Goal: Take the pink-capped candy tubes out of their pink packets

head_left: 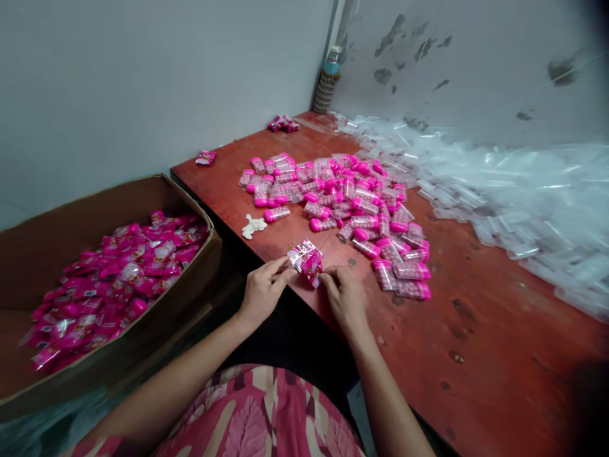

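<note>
A shiny pink printed wrapper (308,259) is held between my hands over the near edge of the red table (457,349). My left hand (267,287) pinches its left end with the fingertips. My right hand (343,297) grips its lower right corner between thumb and finger. Whether the wrapper is one piece or several cannot be made out. Just beyond it lies a pile of small clear containers with pink caps (333,190), filled with pinkish balls. A crumpled white lump (254,226) rests on the table to the left of the pile.
At the left stands an open cardboard box (190,203) with many pink wrapped packs (137,266). Clear plastic sleeves (514,197) are heaped along the back right wall. A bottle (333,58) sits in a woven holder (325,92) in the corner. Pink packets (283,123) lie near the left wall.
</note>
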Tool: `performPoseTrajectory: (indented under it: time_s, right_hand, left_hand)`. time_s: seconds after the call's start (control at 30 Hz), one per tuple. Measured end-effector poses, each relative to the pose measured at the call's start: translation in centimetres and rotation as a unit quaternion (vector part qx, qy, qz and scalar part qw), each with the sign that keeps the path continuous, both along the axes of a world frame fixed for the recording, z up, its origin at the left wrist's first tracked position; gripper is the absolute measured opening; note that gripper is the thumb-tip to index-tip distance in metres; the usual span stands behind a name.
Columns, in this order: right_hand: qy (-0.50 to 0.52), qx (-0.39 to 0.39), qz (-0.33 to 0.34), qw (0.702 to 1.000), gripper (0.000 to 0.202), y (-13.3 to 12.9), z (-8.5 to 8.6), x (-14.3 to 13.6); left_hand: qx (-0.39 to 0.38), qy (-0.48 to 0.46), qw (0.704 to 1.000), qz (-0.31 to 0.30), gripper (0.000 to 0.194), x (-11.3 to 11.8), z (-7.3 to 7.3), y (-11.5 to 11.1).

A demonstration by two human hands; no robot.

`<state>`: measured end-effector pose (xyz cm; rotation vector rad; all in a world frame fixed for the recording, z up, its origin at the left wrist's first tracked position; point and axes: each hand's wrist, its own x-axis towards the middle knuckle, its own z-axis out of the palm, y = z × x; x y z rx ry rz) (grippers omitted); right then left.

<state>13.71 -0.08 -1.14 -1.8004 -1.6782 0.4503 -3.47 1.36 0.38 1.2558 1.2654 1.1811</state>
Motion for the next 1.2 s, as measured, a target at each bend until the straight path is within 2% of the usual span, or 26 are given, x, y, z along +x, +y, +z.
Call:
performPoseTrajectory:
  time_s: [0.03,0.1,0.2,0.27,0.33,0.43,0.5,0.6,0.67,0.73,0.87,0.97,1.1,1.2]
  right_hand:
    - [0.033,-0.009,0.004,0.999,0.02,-0.1,0.4,0.2]
    - [0.065,-0.034,0.004,0.997,0.021,-0.3,1.2,0.4]
    - [0.072,-0.05,-0.026,0.996,0.019,-0.6,2.1,-0.1]
    - [0.111,-0.041,-0.04,0.992,0.017,-1.0,2.3,-0.8]
    - [0.18,-0.029,-0.037,0.982,0.016,-1.4,2.1,-1.5]
    - [0.238,-0.027,-0.029,0.97,0.017,-2.1,1.6,-1.2]
    - [0.197,-0.018,-0.039,0.979,0.019,-2.4,1.6,0.1]
    - [0.026,0.009,-0.113,0.993,0.022,-2.5,2.1,3.4]
    - [-0.117,0.001,-0.176,0.977,0.025,-2.0,2.4,5.6]
    - [-0.238,-0.035,-0.199,0.95,0.028,-1.4,2.4,7.1]
    - [-0.369,-0.068,-0.159,0.913,0.03,-0.7,1.8,8.0]
    - [-0.377,-0.064,-0.135,0.914,0.029,-0.7,1.6,8.1]
    - [-0.281,-0.111,-0.109,0.947,0.034,-0.4,1.7,9.0]
    - [-0.209,-0.138,-0.112,0.961,0.036,-0.3,1.6,9.1]
  left_hand:
    - [-0.026,-0.017,1.0,-0.003,0.035,0.2,0.2,0.0]
    - [-0.071,-0.055,0.995,-0.052,0.041,0.8,0.4,0.1]
    - [-0.138,-0.139,0.97,-0.143,0.033,2.2,0.2,-0.1]
    - [-0.165,-0.198,0.957,-0.136,0.026,3.0,-0.1,-0.5]
    - [-0.177,-0.241,0.95,-0.092,0.025,3.4,-0.3,-0.8]
    - [-0.191,-0.253,0.947,-0.058,0.025,3.2,-0.4,-0.9]
    - [-0.201,-0.243,0.947,-0.051,0.024,2.9,-0.4,-0.7]
    - [-0.223,-0.238,0.944,-0.049,0.022,2.6,-0.3,-0.5]
    - [-0.238,-0.243,0.939,-0.05,0.021,2.7,-0.3,-0.6]
    - [-0.252,-0.257,0.932,-0.049,0.02,2.8,-0.3,-0.6]
    - [-0.283,-0.295,0.913,-0.021,0.02,3.1,-0.3,-0.4]
    - [-0.301,-0.321,0.898,-0.008,0.017,3.2,-0.1,-0.1]
    - [-0.309,-0.356,0.882,-0.021,0.014,3.6,-0.1,0.2]
    - [-0.321,-0.386,0.865,-0.007,0.014,3.8,-0.5,0.3]
